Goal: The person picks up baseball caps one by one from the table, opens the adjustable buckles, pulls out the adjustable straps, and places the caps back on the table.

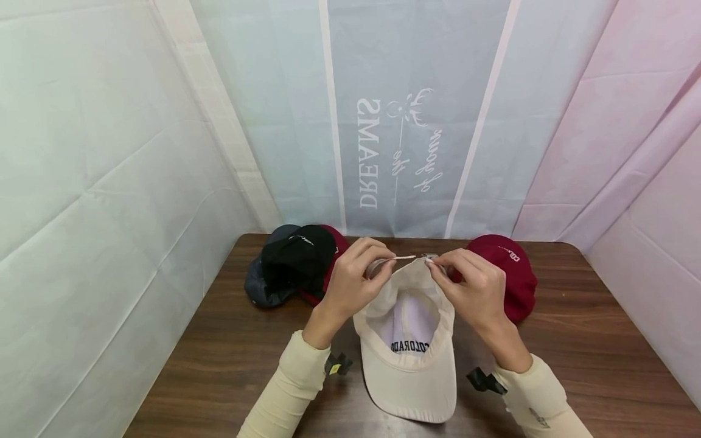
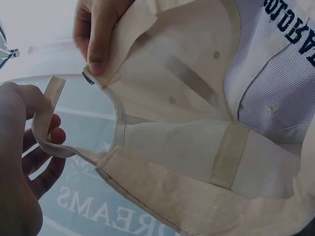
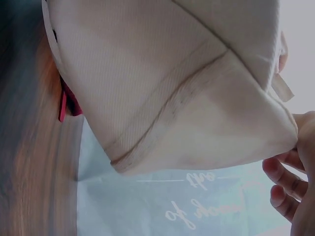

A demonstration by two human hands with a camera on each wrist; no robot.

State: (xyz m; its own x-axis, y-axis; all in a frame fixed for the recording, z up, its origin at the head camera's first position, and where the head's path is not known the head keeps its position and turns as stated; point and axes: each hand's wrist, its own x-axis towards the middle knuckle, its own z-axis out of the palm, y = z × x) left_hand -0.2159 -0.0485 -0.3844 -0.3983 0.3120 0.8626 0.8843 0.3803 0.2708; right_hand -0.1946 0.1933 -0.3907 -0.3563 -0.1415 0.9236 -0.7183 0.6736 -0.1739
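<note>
A cream baseball cap (image 1: 408,389) is held up over the table with its brim toward me and its inside showing; the lettering COLORADO reads reversed through the lilac lining. My left hand (image 1: 356,271) pinches the free end of the cap's back strap (image 2: 55,96), which bends between thumb and fingers in the left wrist view. Opposite it, my right hand (image 1: 477,286) pinches the other side of the back opening, right beside a small metal buckle (image 1: 429,255). A gap parts the strap tip from the buckle. In the right wrist view the cap's outer side (image 3: 162,88) hides most of the strap.
Left of the cap, a black cap (image 1: 292,258) overlaps a blue-grey cap (image 1: 260,286) and a dark red cap (image 1: 336,237). Another dark red cap (image 1: 517,280) lies behind my right hand. A printed curtain (image 1: 405,55) hangs along the back edge of the wooden table (image 1: 213,359).
</note>
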